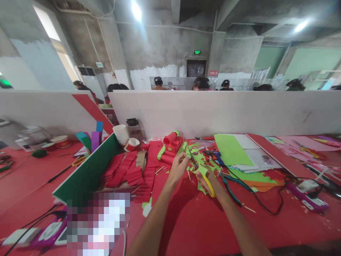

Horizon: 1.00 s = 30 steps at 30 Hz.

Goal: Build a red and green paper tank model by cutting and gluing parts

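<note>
My right hand is closed on a pair of scissors with yellow handles. The blades point up and left toward my left hand, whose fingers pinch a small green piece of paper or foam sheet. It lies close to the blade tips; whether they touch it, I cannot tell. Under and behind both hands spread green offcuts mixed with red scraps. Just behind my left hand stand red rolled tubes with green bands and a yellow star.
Strips of red sheet lie left, beside a green divider. Paper cups and a bottle stand by the white partition. Right are teal-handled pliers, a black cable and green sheets.
</note>
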{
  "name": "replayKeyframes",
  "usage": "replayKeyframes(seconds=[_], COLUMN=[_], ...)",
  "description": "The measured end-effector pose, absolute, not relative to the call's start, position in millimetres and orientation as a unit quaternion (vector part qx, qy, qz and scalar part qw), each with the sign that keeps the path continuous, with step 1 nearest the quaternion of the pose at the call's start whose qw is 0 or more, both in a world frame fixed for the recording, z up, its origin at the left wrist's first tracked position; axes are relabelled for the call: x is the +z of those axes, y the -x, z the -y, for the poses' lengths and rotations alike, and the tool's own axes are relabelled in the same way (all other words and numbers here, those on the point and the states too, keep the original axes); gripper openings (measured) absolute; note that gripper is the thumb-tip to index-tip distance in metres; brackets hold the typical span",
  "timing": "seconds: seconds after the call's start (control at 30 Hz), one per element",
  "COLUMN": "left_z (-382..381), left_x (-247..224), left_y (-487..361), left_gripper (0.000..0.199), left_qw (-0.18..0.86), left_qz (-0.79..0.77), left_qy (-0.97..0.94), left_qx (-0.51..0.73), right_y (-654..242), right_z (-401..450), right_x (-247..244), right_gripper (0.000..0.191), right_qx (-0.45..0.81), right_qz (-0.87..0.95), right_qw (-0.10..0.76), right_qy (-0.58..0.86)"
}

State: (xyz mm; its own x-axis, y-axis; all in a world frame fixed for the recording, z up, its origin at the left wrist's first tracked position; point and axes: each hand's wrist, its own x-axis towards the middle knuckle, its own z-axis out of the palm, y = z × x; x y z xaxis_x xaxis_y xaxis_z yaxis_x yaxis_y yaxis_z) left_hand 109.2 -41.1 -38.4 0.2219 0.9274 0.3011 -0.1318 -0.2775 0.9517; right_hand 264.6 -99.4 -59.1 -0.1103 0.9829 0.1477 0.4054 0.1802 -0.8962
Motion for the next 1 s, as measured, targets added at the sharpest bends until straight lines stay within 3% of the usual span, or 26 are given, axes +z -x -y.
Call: replayKeyframes(seconds=[0.37, 0.77, 1.0], left_z=[41, 39, 38], left_x=[-36, -35, -36], left_y=[-107, -101, -100], left_gripper=[0.033, 0.033, 0.035], left_qw=[0.509, 0.512, 0.512], left_qz=[-0.340, -0.331, -0.334], left_qy=[-0.599, -0.630, -0.633], left_qx=[0.516, 0.481, 0.475], right_y=[-265, -276, -275], right_z=[100, 92, 92], right_x=[-59, -84, -82], right_gripper=[0.048, 0.082, 0.083], right_qx=[0.407, 0.439, 0.438], right_qz=[0.642, 0.596, 0.595], right_qw=[0.415, 0.412, 0.412], right_qy=[0.500, 0.532, 0.534])
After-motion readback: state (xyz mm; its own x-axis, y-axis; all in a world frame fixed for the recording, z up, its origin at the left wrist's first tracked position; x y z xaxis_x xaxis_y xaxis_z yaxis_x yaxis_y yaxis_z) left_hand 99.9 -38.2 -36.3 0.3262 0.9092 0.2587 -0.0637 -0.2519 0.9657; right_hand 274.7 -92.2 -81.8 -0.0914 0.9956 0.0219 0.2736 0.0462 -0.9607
